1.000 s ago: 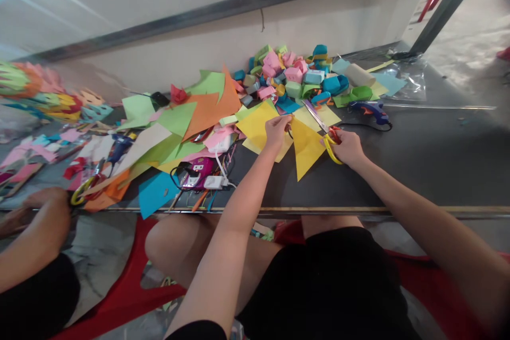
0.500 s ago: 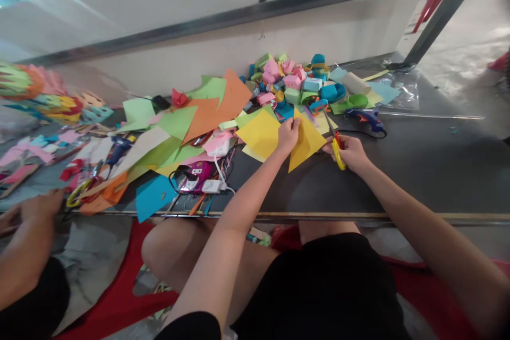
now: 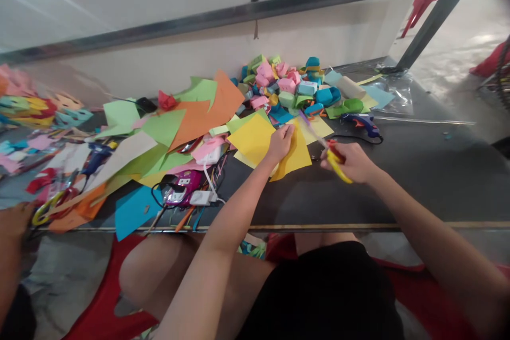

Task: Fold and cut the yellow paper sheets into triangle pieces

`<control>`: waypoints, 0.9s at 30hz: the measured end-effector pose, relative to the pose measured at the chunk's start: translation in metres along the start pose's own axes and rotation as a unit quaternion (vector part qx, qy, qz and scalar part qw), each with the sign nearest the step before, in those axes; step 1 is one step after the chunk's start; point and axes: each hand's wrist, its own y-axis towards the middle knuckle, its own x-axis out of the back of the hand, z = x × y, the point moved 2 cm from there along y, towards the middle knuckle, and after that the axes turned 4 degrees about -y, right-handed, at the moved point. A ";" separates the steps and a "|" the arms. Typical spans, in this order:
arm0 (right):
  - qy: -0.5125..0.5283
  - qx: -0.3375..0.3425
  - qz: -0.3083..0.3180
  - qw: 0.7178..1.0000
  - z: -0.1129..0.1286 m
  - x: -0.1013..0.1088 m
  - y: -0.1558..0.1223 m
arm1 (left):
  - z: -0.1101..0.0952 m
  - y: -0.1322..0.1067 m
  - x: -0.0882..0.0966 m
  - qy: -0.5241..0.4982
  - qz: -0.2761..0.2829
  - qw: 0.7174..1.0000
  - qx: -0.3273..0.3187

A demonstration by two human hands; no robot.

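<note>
My left hand point(image 3: 280, 142) pinches the top of a yellow paper piece point(image 3: 295, 155) and holds it just above the dark table point(image 3: 418, 170). To its right, my right hand point(image 3: 350, 162) grips scissors with yellow and red handles point(image 3: 333, 159). Their blades point up and left, toward the paper's right edge, and are blurred by motion. A larger yellow sheet point(image 3: 251, 137) lies flat beside my left hand.
Loose green, orange and blue sheets point(image 3: 175, 122) cover the table's left half. A heap of small folded paper boxes point(image 3: 290, 85) sits at the back. A blue glue gun point(image 3: 362, 122) lies at right. A purple power strip point(image 3: 181, 194) is near the front edge. Another person's hand point(image 3: 14, 223) is at far left.
The yellow piece has turned in my left hand and dropped lower. My right hand with the scissors has shifted toward the paper. The view has drifted right.
</note>
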 end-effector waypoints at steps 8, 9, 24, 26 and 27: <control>-0.014 0.140 -0.009 0.990 0.030 -0.022 -0.005 | -0.003 -0.004 0.002 0.012 0.023 1.000 0.011; 0.041 0.079 -0.047 0.995 0.020 -0.021 -0.003 | -0.004 -0.004 0.003 0.014 0.025 0.999 0.015; 0.178 -0.198 0.080 0.961 -0.017 0.001 0.011 | -0.015 0.007 -0.008 -0.093 -0.016 0.993 0.064; 0.200 -0.201 0.096 0.954 -0.014 -0.003 0.012 | -0.014 0.006 -0.009 -0.114 -0.023 0.990 0.086; 0.204 -0.201 0.100 0.953 -0.013 -0.004 0.012 | -0.014 0.006 -0.010 -0.118 -0.027 0.989 0.088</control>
